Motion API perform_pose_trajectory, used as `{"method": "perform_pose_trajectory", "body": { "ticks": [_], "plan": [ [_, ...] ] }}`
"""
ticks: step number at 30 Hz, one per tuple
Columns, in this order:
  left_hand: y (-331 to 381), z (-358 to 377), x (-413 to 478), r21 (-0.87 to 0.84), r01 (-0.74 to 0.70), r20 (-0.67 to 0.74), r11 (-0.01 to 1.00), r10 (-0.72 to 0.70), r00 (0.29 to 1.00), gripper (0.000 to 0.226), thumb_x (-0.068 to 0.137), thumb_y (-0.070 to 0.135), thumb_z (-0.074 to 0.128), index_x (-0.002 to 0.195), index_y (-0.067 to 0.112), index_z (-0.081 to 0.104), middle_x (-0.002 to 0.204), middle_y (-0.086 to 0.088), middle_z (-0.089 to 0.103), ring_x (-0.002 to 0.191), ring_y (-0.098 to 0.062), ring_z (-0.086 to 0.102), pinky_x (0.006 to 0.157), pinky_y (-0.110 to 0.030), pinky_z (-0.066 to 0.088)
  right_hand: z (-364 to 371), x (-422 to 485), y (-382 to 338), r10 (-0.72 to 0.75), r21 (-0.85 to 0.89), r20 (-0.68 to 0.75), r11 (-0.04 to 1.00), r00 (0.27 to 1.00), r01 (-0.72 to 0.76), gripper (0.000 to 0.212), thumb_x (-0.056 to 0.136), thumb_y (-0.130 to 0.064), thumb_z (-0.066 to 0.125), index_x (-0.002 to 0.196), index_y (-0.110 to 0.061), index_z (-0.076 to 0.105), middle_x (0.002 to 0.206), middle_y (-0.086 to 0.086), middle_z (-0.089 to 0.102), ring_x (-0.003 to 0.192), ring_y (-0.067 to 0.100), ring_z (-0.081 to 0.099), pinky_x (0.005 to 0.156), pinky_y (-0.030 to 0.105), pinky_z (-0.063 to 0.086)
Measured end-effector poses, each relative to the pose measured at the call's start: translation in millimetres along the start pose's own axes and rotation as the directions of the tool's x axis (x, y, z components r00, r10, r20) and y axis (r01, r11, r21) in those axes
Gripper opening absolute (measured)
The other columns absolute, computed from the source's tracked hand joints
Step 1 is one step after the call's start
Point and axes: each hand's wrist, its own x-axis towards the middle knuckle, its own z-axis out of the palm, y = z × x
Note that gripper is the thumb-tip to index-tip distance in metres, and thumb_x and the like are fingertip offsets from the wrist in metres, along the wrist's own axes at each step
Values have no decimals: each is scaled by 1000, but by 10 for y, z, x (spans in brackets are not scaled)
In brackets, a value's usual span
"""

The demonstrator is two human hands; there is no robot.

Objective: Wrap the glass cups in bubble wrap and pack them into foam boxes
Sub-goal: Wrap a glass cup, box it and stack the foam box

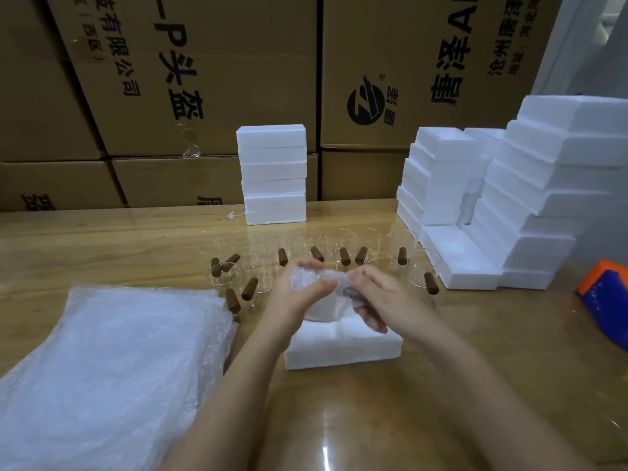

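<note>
A glass cup wrapped in bubble wrap [323, 300] is held between both hands just above an open white foam box half [343, 348] at the table's middle. My left hand [299, 290] grips the wrap's top and left side. My right hand [377, 300] holds the right side, fingers curled around it; a dark handle shows through the wrap there. Behind the hands stand several bare glass cups with brown wooden handles [345, 256]. A thick pile of bubble wrap sheets [112, 368] lies at the front left.
A stack of closed foam boxes [273, 175] stands at the table's back centre. Tall stacks of foam box halves [543, 198] fill the right side. An orange and blue object [608, 300] lies at the right edge. Brown cartons [170, 79] wall the back.
</note>
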Motion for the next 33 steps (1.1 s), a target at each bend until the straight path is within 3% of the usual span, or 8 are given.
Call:
{"method": "perform_pose_trajectory", "body": {
  "ticks": [4,7,12,16,20,26,31,33],
  "plan": [
    [-19,-67,34,-5,12,105,1000,-12,994,77,58,62,68,129,41,47,137,11,47,116,-1,48,90,-24,42,47,91,84,10,139,-85,990,996,2,31,98,-33,47,74,-13,47,52,-13,40,41,3,28,41,13,25],
    [-72,-145,98,-196,109,47,974,-101,994,65,88,63,40,144,31,34,142,2,48,117,-8,48,105,-38,35,0,112,161,-3,78,-114,997,993,12,31,98,-34,47,73,-15,48,51,-15,41,41,3,29,42,13,26],
    [-495,-208,-14,-213,99,-218,972,-146,965,48,97,54,20,118,34,59,119,11,66,115,-4,57,103,-31,38,8,145,319,-56,-201,-153,979,987,25,27,99,-35,44,76,-22,51,54,-13,42,43,0,34,47,12,29],
    [-672,-138,-8,-188,186,-165,964,-218,962,42,101,48,22,109,33,60,123,7,64,114,-6,57,101,-32,42,138,154,409,-97,-293,-95,954,991,65,22,101,-30,42,83,-23,53,63,-31,57,57,-15,49,55,6,33],
    [-710,-128,8,-130,183,-107,975,-197,975,46,94,57,25,104,34,63,115,10,67,96,8,62,74,-9,47,204,203,477,-49,-325,-48,945,998,31,20,100,-36,41,89,-25,54,79,-21,60,73,-8,53,66,12,37],
    [-794,-110,1,81,158,-72,984,-153,986,63,88,66,15,122,35,58,134,6,51,127,-9,43,110,-37,30,148,257,457,68,-494,63,869,996,-28,33,101,-45,31,93,-17,48,78,-2,48,67,11,43,63,29,32],
    [-778,-103,11,152,129,-27,980,-126,992,32,103,36,26,110,34,57,116,16,47,105,15,43,85,-7,30,118,291,475,142,-698,102,716,985,-31,35,102,-43,23,90,-15,40,72,2,45,64,15,41,59,33,30],
    [-769,-107,7,127,132,-42,983,-128,991,24,102,30,35,102,34,58,113,17,49,97,22,44,83,-8,30,114,306,475,150,-756,113,655,982,-13,34,103,-42,21,91,-17,41,77,4,50,68,19,46,61,34,32]
  ]
}}
